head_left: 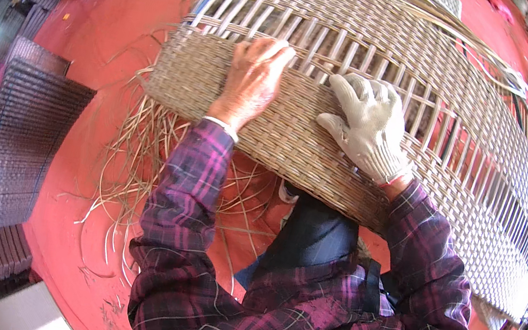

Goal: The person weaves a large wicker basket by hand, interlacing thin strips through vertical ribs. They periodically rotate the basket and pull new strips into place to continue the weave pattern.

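1. Red floor (pixel 105 66) runs under everything in the head view, strewn with loose rattan strands (pixel 137 164); stacked wire mesh panels (pixel 31 124) stand at the left.
2. A large woven wicker panel (pixel 297 135) lies across the person's lap, its middle band left as bare upright ribs.
3. The bare left hand (pixel 252 81) lies palm-down on the tight weave, fingers loosely curled, their tips at the ribs; it grips nothing.
4. The right hand (pixel 369 127), in a white knit glove, presses flat and spread beside it, grasping nothing. Both plaid sleeves rise from below.
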### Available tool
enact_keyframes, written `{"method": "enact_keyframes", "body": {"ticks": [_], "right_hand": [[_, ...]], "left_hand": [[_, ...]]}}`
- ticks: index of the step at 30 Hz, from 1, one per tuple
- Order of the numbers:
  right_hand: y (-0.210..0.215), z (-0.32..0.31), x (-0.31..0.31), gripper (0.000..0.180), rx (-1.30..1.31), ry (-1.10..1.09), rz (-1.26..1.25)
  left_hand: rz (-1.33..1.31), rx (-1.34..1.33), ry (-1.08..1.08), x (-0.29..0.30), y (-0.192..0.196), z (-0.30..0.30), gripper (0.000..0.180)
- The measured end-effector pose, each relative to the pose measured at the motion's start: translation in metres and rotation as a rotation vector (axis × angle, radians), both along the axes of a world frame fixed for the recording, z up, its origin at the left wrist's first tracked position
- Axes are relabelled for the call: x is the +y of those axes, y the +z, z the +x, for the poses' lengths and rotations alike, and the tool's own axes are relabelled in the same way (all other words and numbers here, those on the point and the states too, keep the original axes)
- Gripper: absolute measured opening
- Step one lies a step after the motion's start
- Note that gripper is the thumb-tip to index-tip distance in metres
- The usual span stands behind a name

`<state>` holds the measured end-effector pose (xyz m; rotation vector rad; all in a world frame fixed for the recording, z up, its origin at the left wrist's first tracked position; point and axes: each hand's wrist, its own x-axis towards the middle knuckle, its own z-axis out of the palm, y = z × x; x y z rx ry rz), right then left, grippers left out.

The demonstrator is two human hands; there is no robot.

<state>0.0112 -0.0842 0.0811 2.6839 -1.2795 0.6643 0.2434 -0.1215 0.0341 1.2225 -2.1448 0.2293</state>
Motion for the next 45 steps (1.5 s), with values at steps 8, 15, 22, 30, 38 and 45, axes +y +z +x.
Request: {"method": "enact_keyframes", "body": {"ticks": [8,15,22,30,38,45], "right_hand": [[-0.005,0.025,-0.015,0.052,-0.003,-0.202,0.189],[-0.014,0.026,-0.01,0.053,-0.085,-0.168,0.084],[-0.014,0.032,-0.008,0.054,-0.232,-0.075,0.008],[-0.011,0.041,-0.018,0.048,0.007,-0.089,-0.015],[-0.005,0.041,-0.039,0.053,0.141,-0.176,0.096],[0.004,0.038,-0.07,0.042,0.07,-0.122,0.255]], "left_hand": [[0.009,-0.028,0.101,-0.008,-0.002,-0.003,0.028],[0.011,-0.059,0.105,-0.012,-0.004,0.006,0.03],[-0.025,-0.073,0.052,-0.011,-0.005,0.008,0.029],[0.035,-0.229,0.196,-0.007,0.001,0.001,0.029],[0.084,-0.238,0.187,-0.012,0.004,0.004,0.031],[0.093,-0.153,0.11,-0.049,0.008,0.007,0.033]]}}
